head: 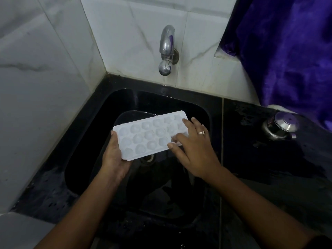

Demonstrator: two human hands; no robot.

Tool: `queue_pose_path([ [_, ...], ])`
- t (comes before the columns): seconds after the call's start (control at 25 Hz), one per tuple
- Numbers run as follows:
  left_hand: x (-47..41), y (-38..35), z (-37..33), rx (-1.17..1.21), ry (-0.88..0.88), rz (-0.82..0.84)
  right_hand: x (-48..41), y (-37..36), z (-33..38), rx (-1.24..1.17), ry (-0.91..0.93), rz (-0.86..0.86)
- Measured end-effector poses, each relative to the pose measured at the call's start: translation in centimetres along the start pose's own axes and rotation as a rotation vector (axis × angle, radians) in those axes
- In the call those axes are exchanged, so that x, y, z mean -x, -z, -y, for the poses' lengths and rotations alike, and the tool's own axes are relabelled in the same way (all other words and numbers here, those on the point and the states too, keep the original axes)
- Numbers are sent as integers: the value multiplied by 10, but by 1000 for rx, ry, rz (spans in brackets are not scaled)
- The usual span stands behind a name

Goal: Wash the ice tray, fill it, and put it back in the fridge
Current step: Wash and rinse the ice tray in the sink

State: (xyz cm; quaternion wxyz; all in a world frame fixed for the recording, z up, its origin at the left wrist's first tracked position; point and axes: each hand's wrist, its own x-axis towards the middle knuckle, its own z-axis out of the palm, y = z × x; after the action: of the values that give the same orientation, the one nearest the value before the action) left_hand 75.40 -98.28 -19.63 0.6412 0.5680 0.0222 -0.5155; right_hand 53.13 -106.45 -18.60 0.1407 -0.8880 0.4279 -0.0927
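- While held over the sink (80,150) with cavities up: one white tray (147,137), above the drain (147,158), slanting from near left to far right.
- Three rows of round cavities in it; the last few at the right end hidden under fingers, so no full count.
- Two hands, both on the tray.
- Left hand (115,159): gripping the near-left short end, thumb on the rim, fingers curled underneath.
- Right hand (194,150): not clasping, laid on the right end with fingers spread over the top and thumb at the near edge; slightly blurred; one ring (201,132) on it.
- One chrome tap (167,51) on the tiled wall above the sink's far edge, spout down, well above the tray.
- One dark round vessel (125,116) in the sink under the tray's far side, mostly covered; kind not clear.
- One lidded steel pot (280,125) at the far right of the black bench (251,159), well apart from the tray.
- One purple cloth (287,51) hanging over the bench's far right corner, just behind the pot.
- Wet patches across the bench beside the sink's right edge.
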Motion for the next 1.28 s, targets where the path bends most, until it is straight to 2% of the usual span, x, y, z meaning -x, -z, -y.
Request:
queue_pose_path([
  [0.2, 0, 3, -2, -9, -1, -1, 9, -5, -4, 48, 86, 50],
  [0.36, -3, 3, 5, -1, 2, -8, 3, -8, 8, -14, -29, -9],
  [0.52, -5, 7, 1, 26, 7, -12, 10, -5, -2, 62, 67, 36],
  [0.68, -2, 3, 7, 18, 13, 1, 7, -7, 9, -5, -45, -12],
  [0.8, -4, 6, 6, 29, 4, -13, 14, -10, 9, 52, 16, 19],
  [0.92, -4, 11, 3, 43, 0, -21, 17, 2, 9, -26, 34, -42],
  [1.04, -1, 6, 6, 38, 3, -6, 15, -1, 20, -8, 142, 46],
  [1.2, 5, 1, 9, 32, 3, 13, 6, -4, 29, 53, 82, 27],
  [1.28, 5, 5, 7, 34, 9, 18, 10, -7, 30, 80, 132, 67],
])
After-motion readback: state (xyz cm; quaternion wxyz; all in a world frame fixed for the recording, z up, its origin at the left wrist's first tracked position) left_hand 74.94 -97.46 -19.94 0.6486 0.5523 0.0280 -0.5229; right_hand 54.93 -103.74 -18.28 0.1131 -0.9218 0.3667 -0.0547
